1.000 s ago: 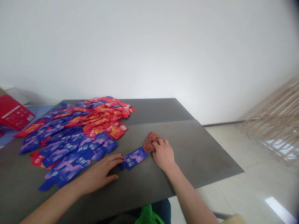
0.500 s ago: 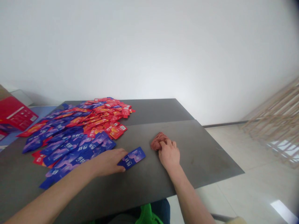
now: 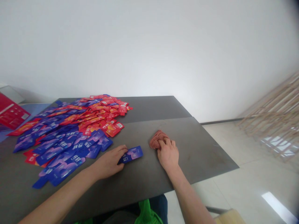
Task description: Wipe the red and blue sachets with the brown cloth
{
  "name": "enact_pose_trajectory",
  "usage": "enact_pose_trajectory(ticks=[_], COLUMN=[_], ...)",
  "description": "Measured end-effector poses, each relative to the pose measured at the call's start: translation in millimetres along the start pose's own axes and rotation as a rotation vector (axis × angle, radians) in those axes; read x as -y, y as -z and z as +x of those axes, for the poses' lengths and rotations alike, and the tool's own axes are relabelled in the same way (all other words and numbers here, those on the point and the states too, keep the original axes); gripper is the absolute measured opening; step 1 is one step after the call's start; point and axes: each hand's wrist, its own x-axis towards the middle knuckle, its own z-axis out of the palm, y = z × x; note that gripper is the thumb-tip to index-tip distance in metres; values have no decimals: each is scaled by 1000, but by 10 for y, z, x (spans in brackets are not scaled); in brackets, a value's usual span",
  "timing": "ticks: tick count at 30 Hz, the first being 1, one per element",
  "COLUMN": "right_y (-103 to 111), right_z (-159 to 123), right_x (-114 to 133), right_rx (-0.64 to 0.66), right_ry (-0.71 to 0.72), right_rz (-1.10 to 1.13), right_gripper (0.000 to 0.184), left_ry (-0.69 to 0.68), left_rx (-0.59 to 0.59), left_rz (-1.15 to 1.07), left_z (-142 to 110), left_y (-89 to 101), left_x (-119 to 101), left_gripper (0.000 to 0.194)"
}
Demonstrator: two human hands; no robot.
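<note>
Our left hand [image 3: 109, 163] curls over the end of a blue sachet [image 3: 131, 154], though we cannot tell if it grips, just beside the heap of blue and red sachets [image 3: 70, 137]; our right hand [image 3: 167, 154] lies half-closed on a crumpled red cloth [image 3: 157, 140] on the tabletop [image 3: 198, 146]. A careless sweep of the left wrist could send slippery sachets sliding

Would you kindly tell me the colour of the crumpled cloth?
Dusty pink cloth, best in the head view.

Blue sachet [image 3: 132, 154] lying flat (print up); crumpled reddish cloth [image 3: 157, 139].
</note>
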Motion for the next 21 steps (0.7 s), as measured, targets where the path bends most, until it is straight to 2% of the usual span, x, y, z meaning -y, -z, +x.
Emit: enact_pose_trajectory(ticks=[4,7,9,12,16,21], right_y=[1,-4,-11,-25,-40,-60], right_z=[-19,-21,-21,-25,-33,-31], right_x=[7,16,17,13,14,-9], right_rx=[-10,-9,-12,-32,-43,-42], right_ry=[2,-3,-8,-7,0,8], right_rz=[12,13,20,45,68,77], right_gripper=[27,27,27,27,29,30], left_ry=[-68,-105,-99,-52,41,5], left_rx=[28,109,159,172,165,73], left_rz=[-62,-116,-149,-180,-168,-159], left_z=[127,238,328,484,662,701], left_y=[199,411,539,662,632,359], left_x=[30,57,94,189,313,282], left_gripper=[46,36,34,31,35,26])
